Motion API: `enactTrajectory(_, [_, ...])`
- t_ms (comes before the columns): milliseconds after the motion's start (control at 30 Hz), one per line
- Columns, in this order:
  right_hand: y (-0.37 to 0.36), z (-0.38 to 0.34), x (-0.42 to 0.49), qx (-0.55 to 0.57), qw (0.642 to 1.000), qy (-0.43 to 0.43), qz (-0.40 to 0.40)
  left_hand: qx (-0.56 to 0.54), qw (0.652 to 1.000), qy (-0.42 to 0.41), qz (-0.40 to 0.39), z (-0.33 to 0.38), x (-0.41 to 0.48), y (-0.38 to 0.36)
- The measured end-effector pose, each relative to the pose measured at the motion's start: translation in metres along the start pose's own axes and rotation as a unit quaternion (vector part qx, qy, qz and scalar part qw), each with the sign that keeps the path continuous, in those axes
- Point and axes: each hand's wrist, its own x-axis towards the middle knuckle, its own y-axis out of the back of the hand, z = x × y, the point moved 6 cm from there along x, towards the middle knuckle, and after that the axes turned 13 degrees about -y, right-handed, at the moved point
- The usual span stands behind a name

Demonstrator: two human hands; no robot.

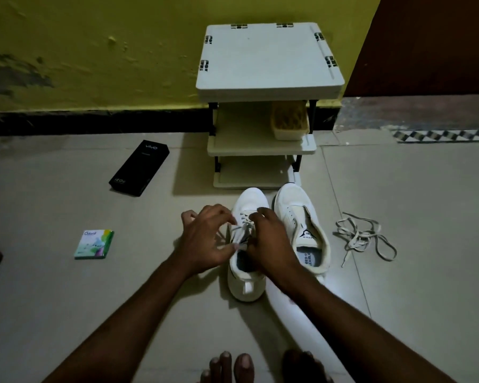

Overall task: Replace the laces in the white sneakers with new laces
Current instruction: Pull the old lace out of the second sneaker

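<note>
Two white sneakers stand side by side on the floor, toes toward the rack. The left sneaker point(248, 283) carries a grey lace point(245, 223) across its eyelets. My left hand point(208, 239) pinches a strand of that lace at the shoe's left side. My right hand point(268, 241) lies over the tongue and pinches the lace near the upper eyelets. The right sneaker point(302, 217) has bare eyelets and no lace. A loose grey lace point(362, 236) lies tangled on the floor to its right.
A small white three-tier rack point(268, 78) stands against the yellow wall, with a brush box point(289, 123) on its middle shelf. A black phone box point(140, 167) and a small green-white packet point(94, 244) lie on the floor at left. My toes point(233, 366) show at the bottom.
</note>
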Motion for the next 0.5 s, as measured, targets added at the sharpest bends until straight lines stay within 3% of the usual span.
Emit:
enactTrajectory(100, [0.003, -0.011, 0.016, -0.081, 0.995, 0.05, -0.025, 0.005, 1.0, 0.001, -0.026, 0.004, 0.0, -0.025])
enactTrajectory(200, [0.008, -0.022, 0.027, -0.163, 0.982, 0.095, -0.015, -0.081, 0.993, 0.084, -0.034, -0.005, -0.007, -0.048])
enactTrajectory(333, [0.006, -0.03, 0.037, -0.244, 0.962, 0.124, -0.006, -0.154, 0.98, 0.128, 0.012, -0.001, -0.019, -0.066])
enactTrajectory(500, [-0.001, -0.028, 0.036, -0.295, 0.943, 0.156, 0.003, -0.09, 0.986, 0.137, 0.017, 0.013, -0.019, -0.069])
